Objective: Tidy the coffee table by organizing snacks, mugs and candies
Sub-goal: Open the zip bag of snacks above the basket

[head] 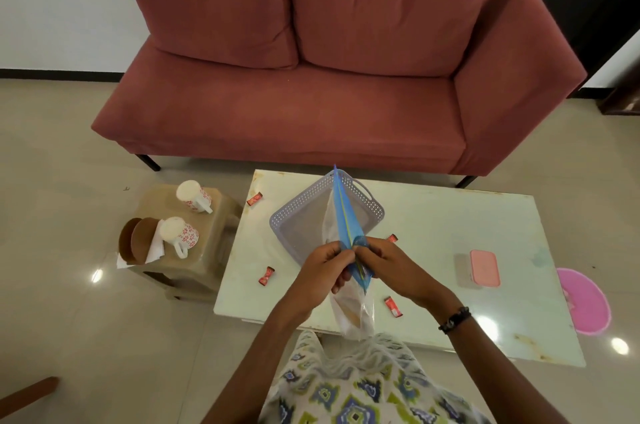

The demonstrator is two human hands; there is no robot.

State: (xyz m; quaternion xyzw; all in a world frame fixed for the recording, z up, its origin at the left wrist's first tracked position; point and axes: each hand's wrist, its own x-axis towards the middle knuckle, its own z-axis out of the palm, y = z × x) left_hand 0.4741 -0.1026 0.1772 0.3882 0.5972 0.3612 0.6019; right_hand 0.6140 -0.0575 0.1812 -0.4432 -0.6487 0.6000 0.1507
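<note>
Terracotta-red sofa (284, 84), lavender perforated basket (304, 215), blue-edged clear bag (346, 226), pink box (484, 267), red-flowered white mugs (194, 196)

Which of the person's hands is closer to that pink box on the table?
The right hand. It pinches the zip bag on the side toward the pink box, which lies off to its right. The left hand grips the bag's other side, farther away.

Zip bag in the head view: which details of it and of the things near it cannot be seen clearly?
- Zip bag: contents blurred behind cloudy plastic; head view.
- Its seal: both hands' fingers cover it.
- Basket: the bag hides part of its inside.
- Candies: wrapper print too small.
</note>
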